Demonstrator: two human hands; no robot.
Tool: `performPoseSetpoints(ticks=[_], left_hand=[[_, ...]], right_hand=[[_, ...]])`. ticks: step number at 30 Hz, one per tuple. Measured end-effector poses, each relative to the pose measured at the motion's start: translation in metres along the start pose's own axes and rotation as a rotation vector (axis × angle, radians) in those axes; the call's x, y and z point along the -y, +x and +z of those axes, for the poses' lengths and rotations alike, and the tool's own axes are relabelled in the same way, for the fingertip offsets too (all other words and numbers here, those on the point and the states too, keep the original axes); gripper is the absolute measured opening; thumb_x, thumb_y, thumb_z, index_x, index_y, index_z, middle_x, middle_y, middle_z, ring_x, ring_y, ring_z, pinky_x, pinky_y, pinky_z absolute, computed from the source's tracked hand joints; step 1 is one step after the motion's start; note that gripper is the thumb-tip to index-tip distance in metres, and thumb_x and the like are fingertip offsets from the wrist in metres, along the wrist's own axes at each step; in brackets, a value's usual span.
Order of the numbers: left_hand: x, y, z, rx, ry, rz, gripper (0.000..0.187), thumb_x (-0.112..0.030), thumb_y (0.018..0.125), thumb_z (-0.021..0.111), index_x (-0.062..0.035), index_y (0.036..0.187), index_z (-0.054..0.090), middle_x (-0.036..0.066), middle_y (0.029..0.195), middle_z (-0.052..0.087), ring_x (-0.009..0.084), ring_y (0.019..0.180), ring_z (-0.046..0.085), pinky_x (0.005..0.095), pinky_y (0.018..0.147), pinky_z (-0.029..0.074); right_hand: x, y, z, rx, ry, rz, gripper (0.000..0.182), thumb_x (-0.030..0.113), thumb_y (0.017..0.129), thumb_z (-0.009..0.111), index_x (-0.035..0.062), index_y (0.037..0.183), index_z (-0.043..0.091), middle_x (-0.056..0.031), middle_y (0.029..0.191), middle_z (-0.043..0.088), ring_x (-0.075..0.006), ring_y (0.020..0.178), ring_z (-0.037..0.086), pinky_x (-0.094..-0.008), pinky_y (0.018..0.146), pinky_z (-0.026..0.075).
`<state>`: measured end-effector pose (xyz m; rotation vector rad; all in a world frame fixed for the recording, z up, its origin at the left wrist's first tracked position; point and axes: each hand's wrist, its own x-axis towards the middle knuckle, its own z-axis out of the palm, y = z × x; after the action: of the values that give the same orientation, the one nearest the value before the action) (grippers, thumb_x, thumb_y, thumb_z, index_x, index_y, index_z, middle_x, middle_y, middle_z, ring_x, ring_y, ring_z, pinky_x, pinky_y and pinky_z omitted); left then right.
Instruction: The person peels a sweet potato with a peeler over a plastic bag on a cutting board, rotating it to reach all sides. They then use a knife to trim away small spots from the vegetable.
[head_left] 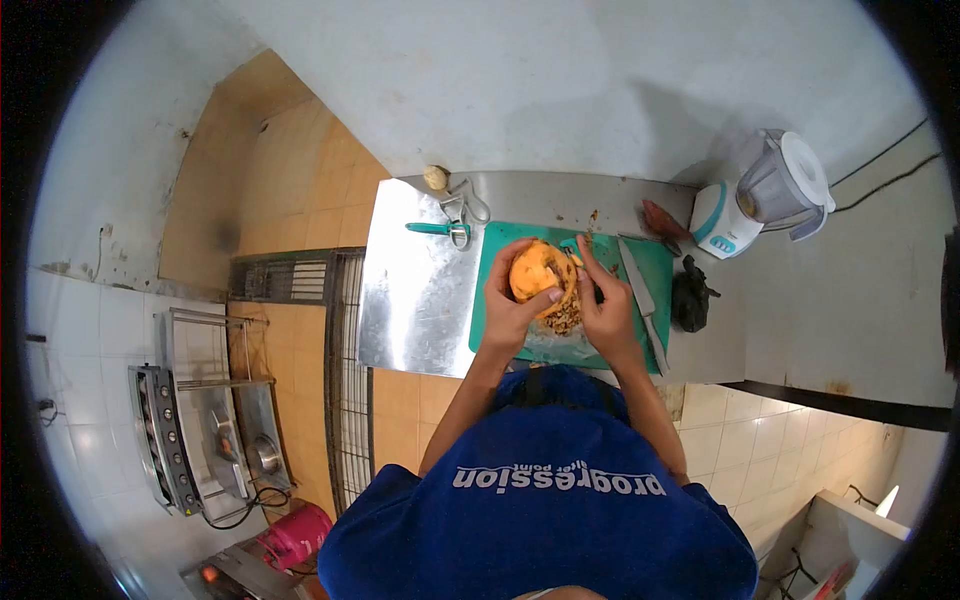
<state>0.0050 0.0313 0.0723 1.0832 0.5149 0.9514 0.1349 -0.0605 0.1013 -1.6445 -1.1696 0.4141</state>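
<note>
An orange, partly peeled round fruit or vegetable [537,268] is held above a green cutting board [487,290]. My left hand [508,300] wraps round its left side, thumb across the front. On the right, my right hand [606,300] is closed on a small tool with a green part [570,243], probably a peeler, touching the orange flesh. Brown and orange scraps [563,318] lie on the board under my hands, beside a clear plastic sheet [550,346]. A large knife [640,285] rests along the board's right edge.
On the metal counter [410,300] lie a green-handled peeler [430,229], a light metal utensil [470,200] and a pale round item [436,177]. To the right are a black plastic bag [690,295], a reddish-brown item [664,221] and a blender [780,185].
</note>
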Motion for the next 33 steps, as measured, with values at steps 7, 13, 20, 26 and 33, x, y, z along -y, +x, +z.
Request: performPoseSetpoints(ticks=[7, 13, 20, 26, 33], left_hand=[[-0.003, 0.002, -0.002, 0.037, -0.033, -0.048, 0.081, 0.000, 0.071, 0.084, -0.0008, 0.141, 0.044, 0.011, 0.131, 0.055, 0.0204, 0.120, 0.057, 0.0340, 0.102, 0.049], [-0.003, 0.002, -0.003, 0.063, -0.024, -0.019, 0.086, 0.001, 0.070, 0.084, -0.0005, 0.144, 0.041, 0.011, 0.134, 0.054, 0.0211, 0.121, 0.057, 0.0346, 0.103, 0.049], [0.000, 0.002, -0.002, 0.096, -0.106, -0.049, 0.088, 0.001, 0.071, 0.082, -0.0014, 0.147, 0.038, 0.013, 0.139, 0.052, 0.0222, 0.122, 0.056, 0.0352, 0.104, 0.049], [0.003, 0.002, -0.007, 0.050, -0.346, -0.130, 0.082, 0.002, 0.077, 0.074, -0.0032, 0.149, 0.035, 0.012, 0.133, 0.054, 0.0222, 0.120, 0.057, 0.0350, 0.103, 0.048], [0.017, 0.003, -0.015, 0.009, -0.239, -0.129, 0.077, 0.004, 0.076, 0.074, -0.0031, 0.145, 0.040, 0.009, 0.125, 0.056, 0.0205, 0.115, 0.058, 0.0335, 0.099, 0.050]], right_hand=[[-0.004, -0.007, 0.003, -0.088, 0.043, -0.085, 0.043, 0.006, 0.098, 0.055, 0.0048, 0.141, 0.055, -0.0292, 0.113, 0.067, -0.0292, 0.098, 0.071, -0.0356, 0.084, 0.052], [0.010, -0.008, -0.001, -0.062, 0.071, 0.010, 0.042, 0.007, 0.098, 0.055, 0.0032, 0.140, 0.055, -0.0295, 0.115, 0.066, -0.0302, 0.101, 0.071, -0.0361, 0.086, 0.052], [0.002, -0.007, 0.000, -0.074, 0.043, -0.082, 0.046, 0.012, 0.101, 0.053, 0.0026, 0.146, 0.049, -0.0192, 0.120, 0.070, -0.0119, 0.084, 0.060, -0.0288, 0.079, 0.049], [0.013, -0.011, -0.007, -0.006, 0.147, 0.181, 0.045, 0.010, 0.098, 0.055, 0.0010, 0.142, 0.053, -0.0277, 0.118, 0.067, -0.0297, 0.104, 0.070, -0.0365, 0.090, 0.051], [0.014, -0.014, 0.014, 0.030, 0.010, -0.098, 0.042, 0.007, 0.097, 0.055, 0.0012, 0.139, 0.056, -0.0281, 0.117, 0.067, -0.0356, 0.107, 0.069, -0.0411, 0.091, 0.052]])
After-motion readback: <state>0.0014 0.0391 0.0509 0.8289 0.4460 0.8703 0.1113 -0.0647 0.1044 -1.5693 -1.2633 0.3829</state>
